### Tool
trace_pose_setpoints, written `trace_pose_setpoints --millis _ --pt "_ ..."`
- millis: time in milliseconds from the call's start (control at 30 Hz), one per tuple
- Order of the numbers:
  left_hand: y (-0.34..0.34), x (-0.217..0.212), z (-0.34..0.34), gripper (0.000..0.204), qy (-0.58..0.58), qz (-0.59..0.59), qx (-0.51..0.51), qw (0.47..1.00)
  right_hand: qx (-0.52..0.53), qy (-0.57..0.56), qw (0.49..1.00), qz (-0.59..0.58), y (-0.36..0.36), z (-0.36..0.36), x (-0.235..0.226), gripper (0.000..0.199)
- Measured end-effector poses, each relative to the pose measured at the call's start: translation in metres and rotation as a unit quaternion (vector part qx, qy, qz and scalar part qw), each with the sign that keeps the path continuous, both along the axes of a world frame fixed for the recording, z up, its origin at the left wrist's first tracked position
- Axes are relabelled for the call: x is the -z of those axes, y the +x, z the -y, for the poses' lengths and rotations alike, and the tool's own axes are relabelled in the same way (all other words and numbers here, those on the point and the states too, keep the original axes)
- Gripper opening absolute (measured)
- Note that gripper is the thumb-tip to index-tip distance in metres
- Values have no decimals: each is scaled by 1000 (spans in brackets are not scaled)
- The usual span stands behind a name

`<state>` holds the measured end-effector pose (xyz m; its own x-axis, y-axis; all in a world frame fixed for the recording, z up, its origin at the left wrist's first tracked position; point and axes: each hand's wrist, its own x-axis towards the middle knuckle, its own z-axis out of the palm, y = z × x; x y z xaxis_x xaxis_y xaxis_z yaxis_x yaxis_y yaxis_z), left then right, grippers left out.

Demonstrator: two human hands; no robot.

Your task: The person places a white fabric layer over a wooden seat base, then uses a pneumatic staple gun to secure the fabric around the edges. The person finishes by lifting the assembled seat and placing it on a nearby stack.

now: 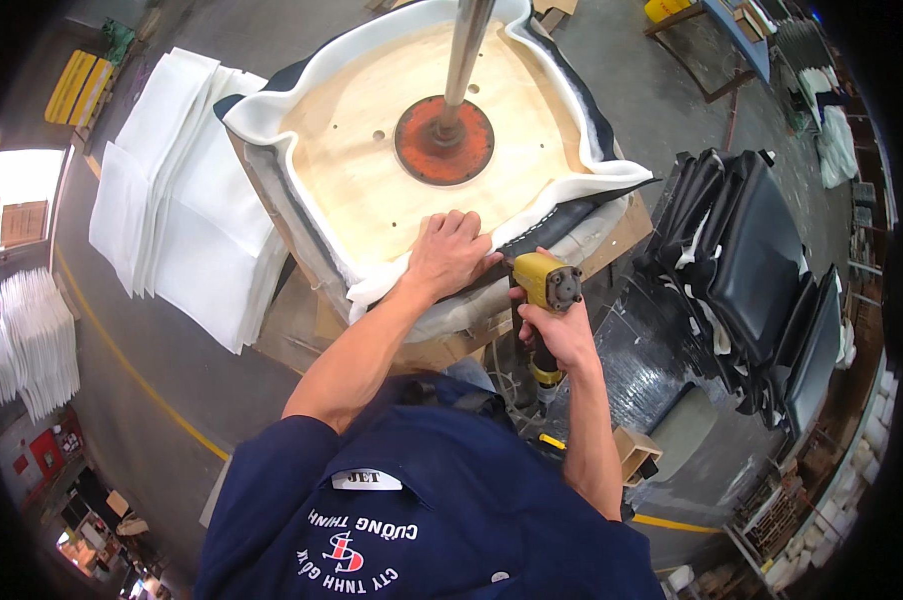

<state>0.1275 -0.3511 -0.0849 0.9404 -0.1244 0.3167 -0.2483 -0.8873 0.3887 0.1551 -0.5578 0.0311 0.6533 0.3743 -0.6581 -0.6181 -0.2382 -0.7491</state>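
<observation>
Right now the left hand bears down on the near edge of the plywood panel, its fingers bent and close together; whether it pinches the cloth underneath I can't tell. The right hand is wrapped around the grip of a yellow-and-black staple gun, whose head sits at the panel's near edge, just right of the left hand.

The panel itself is pale, smooth wood with rounded corners and a few drilled holes. White padding stands up in waves around its rim, and outside that runs a black cover with a line of light stitching on the near side. On the panel's middle rests a worn red disc, with a shiny metal rod rising from it. Cardboard shows around and below the panel.

Left of the panel lean large white sheets; right of it are piled black padded pieces. Beyond it, far right, stands a blue-topped table.
</observation>
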Motion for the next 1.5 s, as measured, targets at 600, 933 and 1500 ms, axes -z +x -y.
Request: trace_pose_setpoints --millis 600,933,1500 --pt "3 -5 -2 21 -46 -13 -32 998 -39 -62 997 -13 12 -18 4 83" --pt "3 -8 -7 23 -54 -26 -17 998 8 -59 998 17 7 -22 7 77" --pt "-2 -5 5 20 -37 -33 -60 997 -61 -144 986 51 3 -41 5 76"
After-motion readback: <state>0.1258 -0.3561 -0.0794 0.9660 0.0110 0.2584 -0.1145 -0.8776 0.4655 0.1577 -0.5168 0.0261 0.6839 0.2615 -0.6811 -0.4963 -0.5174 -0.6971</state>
